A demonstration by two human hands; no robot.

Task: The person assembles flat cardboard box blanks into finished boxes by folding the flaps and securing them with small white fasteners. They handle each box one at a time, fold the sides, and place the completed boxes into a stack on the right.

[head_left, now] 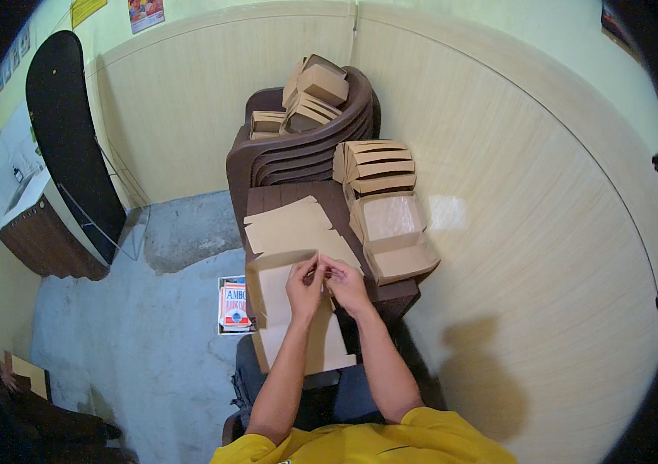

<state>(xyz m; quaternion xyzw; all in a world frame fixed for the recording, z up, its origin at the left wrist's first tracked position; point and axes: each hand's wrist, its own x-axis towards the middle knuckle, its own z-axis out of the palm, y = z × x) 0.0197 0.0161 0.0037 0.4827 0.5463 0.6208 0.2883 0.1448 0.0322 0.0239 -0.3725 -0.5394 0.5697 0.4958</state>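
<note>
A partly folded brown cardboard box [269, 292] lies in front of me, its near flap [306, 344] spread flat toward my lap. My left hand [305, 288] and my right hand [346, 286] meet at the box's far right corner, fingers pinched together on the cardboard there. The exact fold between the fingertips is hidden. Just beyond, flat cardboard blanks [290, 223] rest on a dark brown slatted table [267, 199]. At the table's right side an open, formed box [398, 265] stands near a row of nested boxes [379, 166].
Stacked brown plastic chairs [298, 164] behind the table carry more folded boxes [321, 83]. A white tray [221, 309] with card packs sits to the left. A black ironing board [74, 131] leans near a sink cabinet [54, 240]. Another person's hand [9, 377] shows at lower left.
</note>
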